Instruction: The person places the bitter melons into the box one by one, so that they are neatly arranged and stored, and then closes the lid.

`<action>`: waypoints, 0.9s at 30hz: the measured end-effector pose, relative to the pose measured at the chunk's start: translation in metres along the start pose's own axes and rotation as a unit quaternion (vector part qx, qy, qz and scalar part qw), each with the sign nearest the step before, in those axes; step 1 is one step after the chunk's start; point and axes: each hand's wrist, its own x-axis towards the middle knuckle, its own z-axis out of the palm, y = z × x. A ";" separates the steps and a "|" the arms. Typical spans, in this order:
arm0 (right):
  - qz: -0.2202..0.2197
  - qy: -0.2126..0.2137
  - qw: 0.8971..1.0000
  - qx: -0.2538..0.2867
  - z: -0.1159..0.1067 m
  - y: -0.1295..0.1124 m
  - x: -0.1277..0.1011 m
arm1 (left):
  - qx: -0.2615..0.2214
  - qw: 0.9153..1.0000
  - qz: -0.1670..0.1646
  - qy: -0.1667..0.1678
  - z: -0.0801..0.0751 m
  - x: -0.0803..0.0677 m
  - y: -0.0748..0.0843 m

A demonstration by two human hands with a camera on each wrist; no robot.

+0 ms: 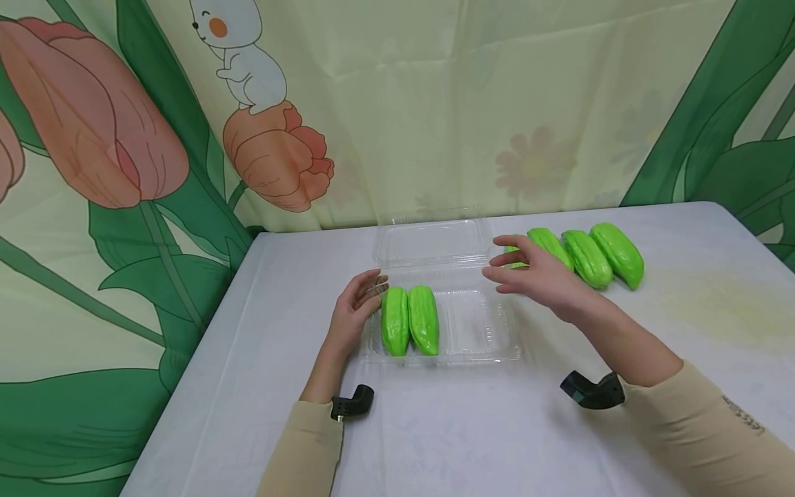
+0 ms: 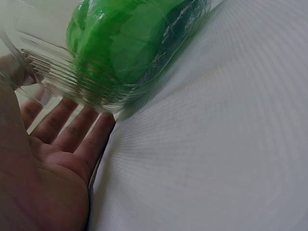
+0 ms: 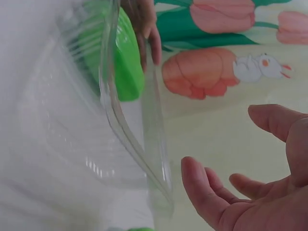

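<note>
Left hand (image 1: 354, 310) touching clear tray (image 1: 478, 348), right hand (image 1: 537, 276) open

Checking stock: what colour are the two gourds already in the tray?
Bright green gourds, clearest in the head view.

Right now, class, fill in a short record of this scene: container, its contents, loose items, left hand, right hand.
container: clear plastic box, lid open, on the white table
contents: two green gourds side by side at its left end
loose items: four green gourds in a row at the right
left hand: open, touching the box's left edge
right hand: open, above the box's right end, holding nothing
</note>
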 end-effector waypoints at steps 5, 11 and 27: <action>0.003 0.022 1.000 -0.021 -0.017 0.004 -0.002 | 0.001 1.000 0.000 0.000 0.000 0.000 0.000; 0.021 0.047 0.998 -0.048 -0.040 0.010 -0.003 | 0.001 1.000 0.002 -0.001 0.000 0.000 -0.002; 0.041 0.114 0.986 -0.115 -0.100 0.035 -0.007 | 0.003 1.000 -0.002 0.000 0.000 0.000 -0.001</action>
